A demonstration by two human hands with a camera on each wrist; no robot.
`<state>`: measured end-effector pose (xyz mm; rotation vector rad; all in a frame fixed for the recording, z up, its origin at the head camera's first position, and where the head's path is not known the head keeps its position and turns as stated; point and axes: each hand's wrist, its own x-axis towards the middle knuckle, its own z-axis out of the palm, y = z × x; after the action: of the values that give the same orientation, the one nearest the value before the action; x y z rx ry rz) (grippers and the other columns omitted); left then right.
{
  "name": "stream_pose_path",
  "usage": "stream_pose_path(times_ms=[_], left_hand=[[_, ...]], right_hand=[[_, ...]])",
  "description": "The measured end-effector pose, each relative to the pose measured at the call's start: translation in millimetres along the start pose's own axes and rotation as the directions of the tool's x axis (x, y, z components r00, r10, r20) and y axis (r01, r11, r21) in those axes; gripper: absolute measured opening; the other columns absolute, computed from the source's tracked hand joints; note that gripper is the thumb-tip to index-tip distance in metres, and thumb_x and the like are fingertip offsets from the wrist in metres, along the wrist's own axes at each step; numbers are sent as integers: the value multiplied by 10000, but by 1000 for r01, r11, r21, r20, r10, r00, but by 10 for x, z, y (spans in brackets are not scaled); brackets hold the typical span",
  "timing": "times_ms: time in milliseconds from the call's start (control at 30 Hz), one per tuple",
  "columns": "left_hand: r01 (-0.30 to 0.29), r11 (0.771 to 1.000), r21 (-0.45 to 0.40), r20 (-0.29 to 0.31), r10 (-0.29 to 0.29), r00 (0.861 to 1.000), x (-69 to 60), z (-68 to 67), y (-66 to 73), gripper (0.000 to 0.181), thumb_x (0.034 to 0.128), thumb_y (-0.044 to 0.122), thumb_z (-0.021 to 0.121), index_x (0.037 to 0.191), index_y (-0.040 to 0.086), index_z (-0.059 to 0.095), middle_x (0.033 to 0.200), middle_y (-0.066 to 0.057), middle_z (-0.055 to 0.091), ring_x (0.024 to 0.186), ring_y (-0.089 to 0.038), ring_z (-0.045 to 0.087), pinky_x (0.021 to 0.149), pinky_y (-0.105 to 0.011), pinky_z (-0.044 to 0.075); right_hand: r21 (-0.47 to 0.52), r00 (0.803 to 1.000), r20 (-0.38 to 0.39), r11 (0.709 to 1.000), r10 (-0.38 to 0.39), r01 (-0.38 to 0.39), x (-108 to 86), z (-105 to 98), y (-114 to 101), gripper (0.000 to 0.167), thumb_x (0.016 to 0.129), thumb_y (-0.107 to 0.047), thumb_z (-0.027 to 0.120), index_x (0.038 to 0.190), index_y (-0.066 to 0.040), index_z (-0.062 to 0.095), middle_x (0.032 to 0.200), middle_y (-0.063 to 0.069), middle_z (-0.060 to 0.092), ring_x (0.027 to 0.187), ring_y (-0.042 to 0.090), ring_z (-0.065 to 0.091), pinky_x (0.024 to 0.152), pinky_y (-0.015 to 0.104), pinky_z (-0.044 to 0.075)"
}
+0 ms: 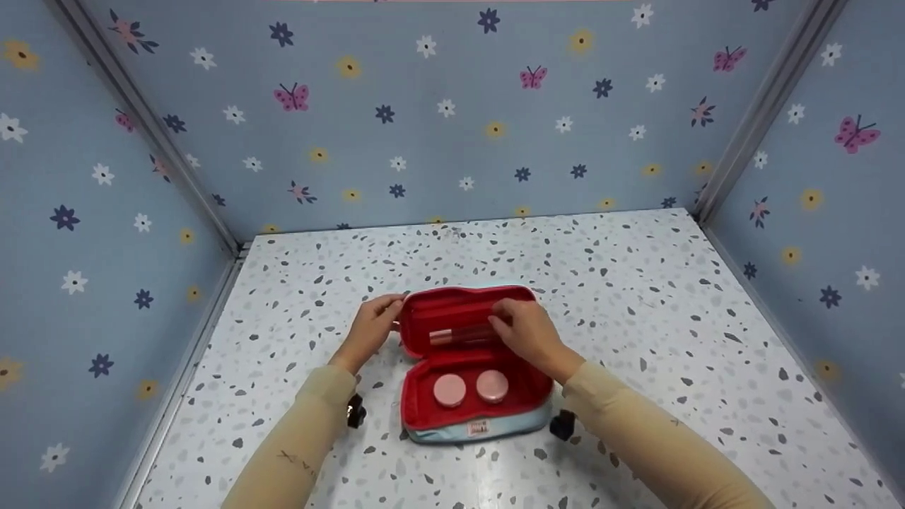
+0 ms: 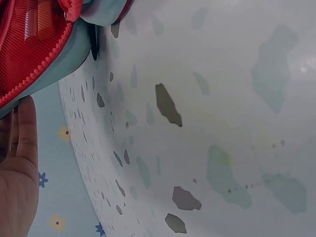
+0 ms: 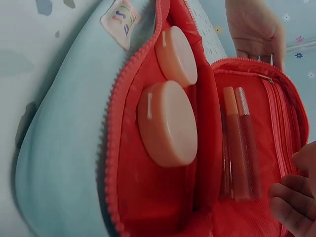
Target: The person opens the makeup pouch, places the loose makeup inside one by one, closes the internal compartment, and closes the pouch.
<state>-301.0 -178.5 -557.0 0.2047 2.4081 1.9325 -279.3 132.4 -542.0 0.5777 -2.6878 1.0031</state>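
Observation:
An unzipped pale blue pouch (image 1: 520,422) with a red lining lies on the table, its lid raised at the back. My left hand (image 1: 373,326) holds the lid's left edge, fingers behind it in the left wrist view. Two round pink cases (image 1: 450,390) (image 1: 492,386) sit in the lower half. Slim pink tubes (image 3: 238,143) stand behind red mesh in the lid. Over the lid's right part is my right hand (image 1: 527,331), fingers bent loosely beside the inner zipper (image 3: 277,123). Nothing shows between its fingers.
The speckled white table (image 1: 636,297) extends around the pouch. Blue flowered panels (image 1: 452,134) enclose the back and both sides, with metal posts at the corners. Black wrist devices (image 1: 355,411) (image 1: 563,425) sit below both wrists.

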Motion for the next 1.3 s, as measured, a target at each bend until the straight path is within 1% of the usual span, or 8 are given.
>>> stream_pose_path(times_ms=[233,433,633,733,867,1067,1200,1300], left_hand=[[-13,1000,-6,-10,13,1000,2,1,-12,332,1135,78,513,1349,-122,669,1228,-278,744,964,-176,745,811,-276,631],[-11,1000,6,-11,11,1000,-16,-10,13,335,1129,69,517,1359,-126,662,1231,-288,742,984,-182,753,811,-276,632],[-1,999,33,19,0,1000,-32,-42,35,356,1134,87,515,1392,-124,639,1239,-287,736,973,-155,738,792,-256,626],[-6,998,60,39,3,999,-41,-57,41,365,1130,102,536,1410,-110,634,1261,-275,726,970,-145,720,788,-240,622],[-15,997,73,69,10,998,-57,-75,50,371,1117,112,575,1417,-99,632,1276,-268,695,975,-152,703,801,-247,628],[6,993,115,100,-18,995,-80,-102,80,374,1076,145,657,1414,-17,664,1277,-205,701,1037,-184,710,856,-283,632],[9,986,167,119,-29,992,-86,-116,79,395,1035,103,687,1418,8,664,1281,-199,700,1097,-253,702,878,-313,625],[2,980,198,126,-28,992,-86,-126,67,403,1014,56,691,1412,3,660,1277,-211,696,1103,-295,697,866,-325,613]], right_hand=[[-3,999,-27,1000,26,-26,-51,-183,168,170,961,-93,822,1101,-5,785,1028,146,820,891,269,774,836,435,651],[-3,999,-36,999,32,-32,-72,-303,286,189,950,-99,832,1106,-7,776,1002,131,814,882,258,763,824,438,649],[7,997,-52,998,63,-63,-58,-343,396,247,942,-77,833,1162,13,765,1015,154,803,898,293,745,822,448,638],[19,993,-71,996,90,-89,-45,-349,453,271,937,-71,836,1176,22,748,1026,176,784,905,326,749,827,467,637],[33,988,-80,991,132,-130,-19,-358,519,303,934,-74,836,1198,26,726,1019,200,747,920,355,752,847,497,633],[85,986,-52,984,159,-154,31,-367,593,303,954,-52,807,1231,43,727,1040,220,765,947,376,774,881,519,633],[124,986,-23,979,165,-161,58,-378,616,233,979,-5,757,1206,44,745,1050,214,795,956,360,775,883,508,639],[150,986,0,975,166,-164,70,-391,615,186,983,34,728,1166,42,760,1062,210,808,976,349,778,895,501,642]])
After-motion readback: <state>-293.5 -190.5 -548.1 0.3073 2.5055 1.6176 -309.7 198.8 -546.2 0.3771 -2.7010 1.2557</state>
